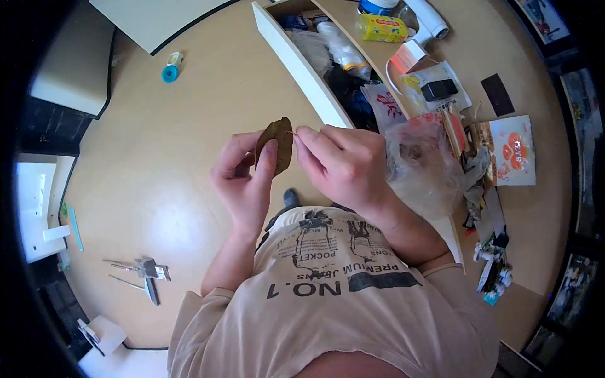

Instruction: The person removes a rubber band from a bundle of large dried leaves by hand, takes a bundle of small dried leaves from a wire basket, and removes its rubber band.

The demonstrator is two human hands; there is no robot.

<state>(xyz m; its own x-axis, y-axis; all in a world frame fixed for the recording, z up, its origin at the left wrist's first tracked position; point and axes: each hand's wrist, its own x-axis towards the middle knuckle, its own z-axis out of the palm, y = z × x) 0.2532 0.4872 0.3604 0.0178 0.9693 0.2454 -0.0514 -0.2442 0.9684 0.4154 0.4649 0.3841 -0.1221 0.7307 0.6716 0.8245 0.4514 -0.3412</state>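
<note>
My left hand (246, 170) is closed on a flat, olive-brown piece that looks like a dried leaf or a small pouch (278, 142); the thumb presses on its near face. Close to the piece's right edge, my right hand (346, 160) is closed in a pinch. A thin reddish strand or tip (292, 133) shows between the right fingertips and the piece, too small to name. Both hands are raised in front of my chest, over the printed beige T-shirt (328, 315).
An open drawer (301, 66) holding bags and bottles is ahead to the right. Beside it are a white hair dryer (432, 22), a yellow-labelled jar (383, 28), a black box (439, 90) and a clear plastic bag (422, 167). Metal tools (148, 269) lie at the lower left.
</note>
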